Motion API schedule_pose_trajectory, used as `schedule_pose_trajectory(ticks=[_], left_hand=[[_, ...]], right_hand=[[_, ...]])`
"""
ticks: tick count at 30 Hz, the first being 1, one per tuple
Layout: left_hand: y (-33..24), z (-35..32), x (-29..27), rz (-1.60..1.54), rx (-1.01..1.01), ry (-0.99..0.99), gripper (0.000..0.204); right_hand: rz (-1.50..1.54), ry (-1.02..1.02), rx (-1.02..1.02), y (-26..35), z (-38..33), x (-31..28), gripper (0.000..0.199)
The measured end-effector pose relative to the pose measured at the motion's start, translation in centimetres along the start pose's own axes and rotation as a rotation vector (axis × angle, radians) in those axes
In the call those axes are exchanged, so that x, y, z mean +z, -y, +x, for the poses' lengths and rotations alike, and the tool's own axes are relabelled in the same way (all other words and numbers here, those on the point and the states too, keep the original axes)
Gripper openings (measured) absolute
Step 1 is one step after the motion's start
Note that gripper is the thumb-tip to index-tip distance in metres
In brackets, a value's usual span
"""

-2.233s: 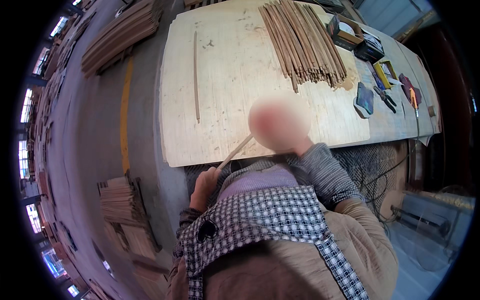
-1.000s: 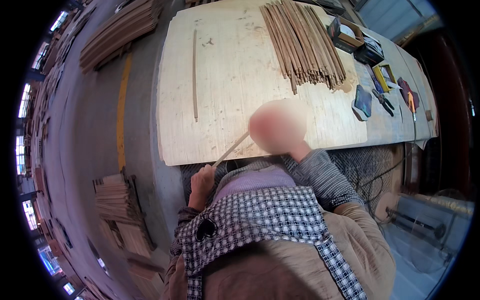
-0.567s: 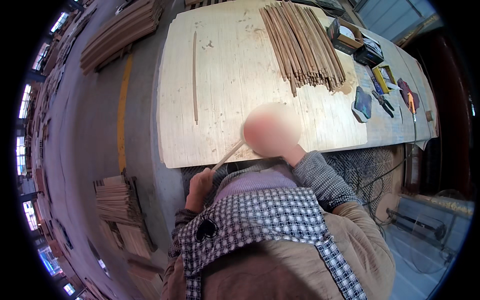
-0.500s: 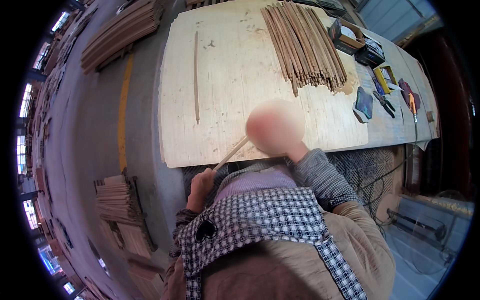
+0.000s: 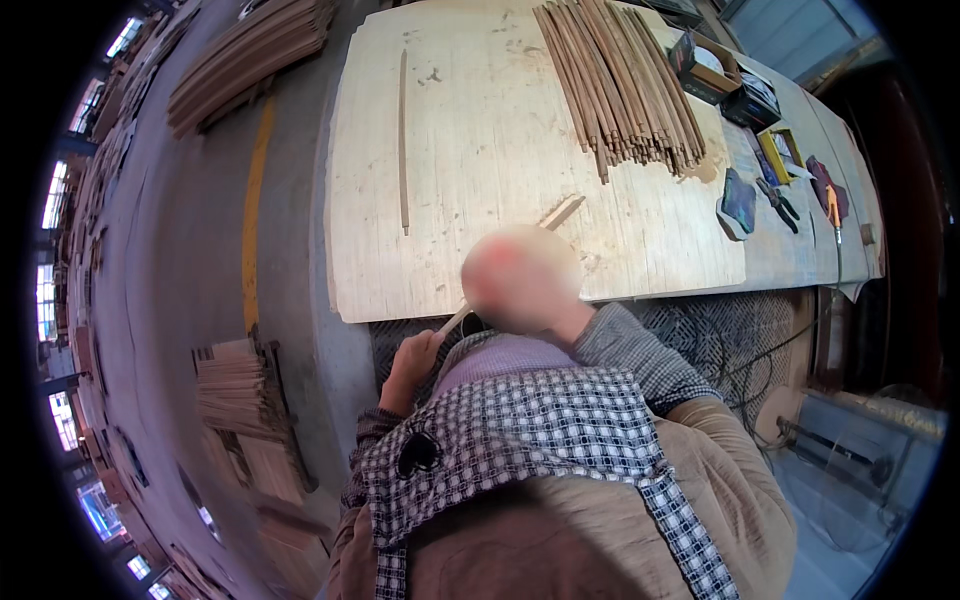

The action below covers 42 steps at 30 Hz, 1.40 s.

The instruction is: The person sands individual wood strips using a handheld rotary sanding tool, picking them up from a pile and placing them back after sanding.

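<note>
My left hand is closed round the near end of a slim wooden stick, just off the table's front edge. The stick slants up and right over the table, its squared far end showing. A round blur covers most of my right hand, which lies over the middle of the stick. Its fingers, and whether they grip the stick, cannot be made out. On the pale plywood tabletop, another thin stick lies lengthwise at the left. A bundle of brown wooden sticks rests at the far right.
Toward the right lie a dark sanding block, pliers, an orange-handled tool, a yellow box and an open carton. Wood stacks stand on the floor at left. Cables hang below the table's right side.
My right hand has slid left and nearer along the stick, toward my left hand. The stick's far end now shows beyond it. The view has shifted slightly.
</note>
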<state>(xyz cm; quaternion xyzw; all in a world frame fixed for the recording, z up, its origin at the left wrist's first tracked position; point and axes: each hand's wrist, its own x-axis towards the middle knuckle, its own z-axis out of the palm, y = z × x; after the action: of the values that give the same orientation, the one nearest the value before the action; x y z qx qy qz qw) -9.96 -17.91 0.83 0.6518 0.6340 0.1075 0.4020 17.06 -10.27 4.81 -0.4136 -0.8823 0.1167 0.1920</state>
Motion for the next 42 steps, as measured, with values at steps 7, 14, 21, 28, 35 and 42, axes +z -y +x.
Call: schedule_pose_trajectory(ticks=[7,14,21,28,35,42], left_hand=[[1.6,0.4,0.2,-0.117,-0.06,0.053,0.039],[-1.2,-1.0,0.6,0.299,0.057,-0.194,0.032],[-2.7,-1.3,0.2,0.395,0.049,-0.148,0.028],[-3.4,-1.6,-0.1,0.359,0.02,-0.078,0.028],[-3.2,-1.1,-0.2,0.364,-0.013,-0.096,0.03],[-3.0,-1.0,0.2,0.343,-0.001,-0.109,0.03]], right_hand=[[0.236,-0.054,0.03,-0.8,-0.7,-0.6,0.044],[0.061,0.118,0.675,-5.4,1.9,-9.5,0.054],[0.115,-0.042,0.227,-1.1,0.1,-1.4,0.051],[-0.134,-0.077,0.232,-8.3,-0.6,-5.3,0.058],[0.032,0.119,0.388,-3.8,0.1,-4.2,0.061],[-0.239,-0.008,0.206,-3.5,0.7,-8.3,0.059]])
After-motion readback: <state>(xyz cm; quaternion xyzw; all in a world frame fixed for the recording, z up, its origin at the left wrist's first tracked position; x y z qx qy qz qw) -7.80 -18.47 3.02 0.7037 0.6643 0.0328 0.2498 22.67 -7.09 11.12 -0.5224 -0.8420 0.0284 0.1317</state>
